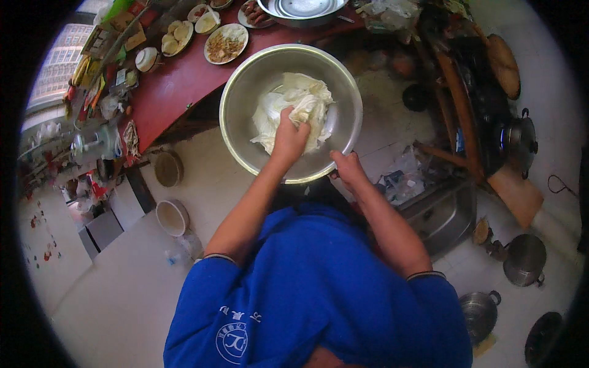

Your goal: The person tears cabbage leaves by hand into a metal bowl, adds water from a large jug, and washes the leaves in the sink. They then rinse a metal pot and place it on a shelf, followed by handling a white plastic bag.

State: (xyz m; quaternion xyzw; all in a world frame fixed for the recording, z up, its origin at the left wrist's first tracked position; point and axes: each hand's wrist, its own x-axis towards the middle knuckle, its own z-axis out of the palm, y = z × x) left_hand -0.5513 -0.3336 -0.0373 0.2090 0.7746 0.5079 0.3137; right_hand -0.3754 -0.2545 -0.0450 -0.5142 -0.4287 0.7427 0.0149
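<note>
A large metal basin [345, 99] is held out before me, with pale leafy cabbage [306, 92] heaped inside it. My left hand [291, 140] reaches over the near rim into the basin, its fingers on the pale leaves; whether they grip a leaf is hidden. At the lower right of the basin, my right hand [348, 166] grips the rim, thumb on top and fingers curled underneath.
A red table [179, 94] beyond the basin bears plates of food [226, 43] and a second metal basin [303, 7]. To my right are a steel sink [441, 221] and steamer pots [524, 260]. Tubs [172, 217] stand on the floor at left.
</note>
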